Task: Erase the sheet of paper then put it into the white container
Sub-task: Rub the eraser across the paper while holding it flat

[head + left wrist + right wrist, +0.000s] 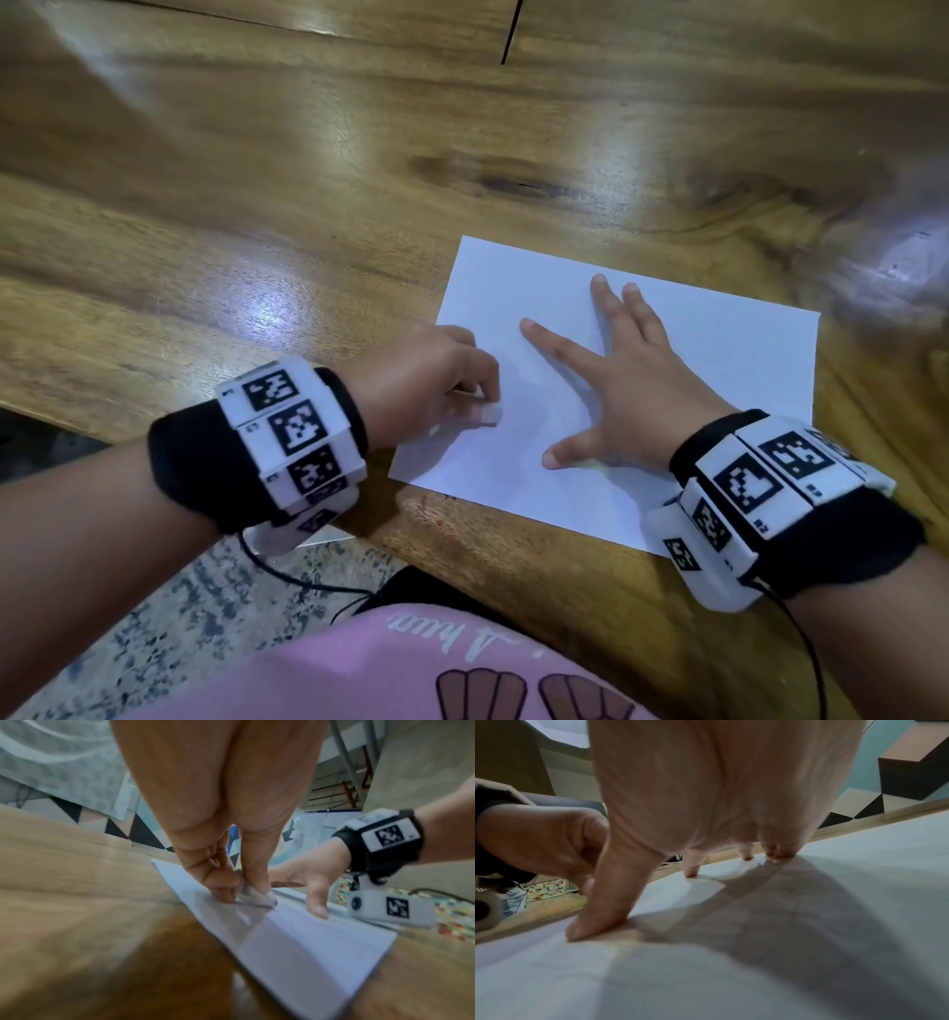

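Note:
A white sheet of paper lies flat on the wooden table near its front edge. My left hand pinches a small white eraser and holds it against the sheet's left part; in the left wrist view the eraser sits between thumb and fingers on the paper. My right hand lies flat on the sheet with its fingers spread, holding it down. In the right wrist view its fingertips press the paper. The white container is not in view.
The wooden table stretches far and left of the sheet. A blurred pale shape sits at the right edge. The table's front edge runs just below my left wrist, with speckled floor beneath.

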Action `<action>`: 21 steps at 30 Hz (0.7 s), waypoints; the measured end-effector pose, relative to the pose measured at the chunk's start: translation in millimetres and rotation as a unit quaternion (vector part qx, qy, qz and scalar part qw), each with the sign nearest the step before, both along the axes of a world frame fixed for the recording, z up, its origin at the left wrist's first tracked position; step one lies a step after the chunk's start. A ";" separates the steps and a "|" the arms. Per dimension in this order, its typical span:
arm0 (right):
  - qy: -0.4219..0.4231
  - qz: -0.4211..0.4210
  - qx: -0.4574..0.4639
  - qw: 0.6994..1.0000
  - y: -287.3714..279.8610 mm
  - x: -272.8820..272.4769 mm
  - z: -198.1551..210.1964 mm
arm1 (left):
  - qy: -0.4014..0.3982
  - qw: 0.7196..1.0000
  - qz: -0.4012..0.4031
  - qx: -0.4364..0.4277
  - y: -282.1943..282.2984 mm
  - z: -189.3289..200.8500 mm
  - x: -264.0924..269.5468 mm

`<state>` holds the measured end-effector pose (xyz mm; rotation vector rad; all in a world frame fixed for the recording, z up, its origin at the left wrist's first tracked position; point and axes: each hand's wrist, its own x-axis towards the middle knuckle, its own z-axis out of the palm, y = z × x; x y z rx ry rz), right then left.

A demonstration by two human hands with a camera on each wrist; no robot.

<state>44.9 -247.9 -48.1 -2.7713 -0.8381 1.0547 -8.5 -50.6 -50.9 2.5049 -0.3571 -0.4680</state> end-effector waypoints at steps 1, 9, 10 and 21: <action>0.000 0.000 -0.001 1.000 0.0 0.0 -0.1 | -0.006 1.000 0.000 -0.005 -2.2 -1.5 -0.9; -0.006 0.003 -0.001 1.000 0.2 0.8 -1.4 | 0.117 0.991 -0.069 -0.009 19.8 1.7 -31.5; -0.006 0.003 -0.001 1.000 0.5 0.7 -1.8 | 0.110 0.993 -0.043 -0.021 17.3 4.8 -25.1; -0.008 0.004 0.003 1.000 0.6 0.5 -3.3 | 0.042 0.994 -0.097 0.018 -10.3 -13.7 -23.6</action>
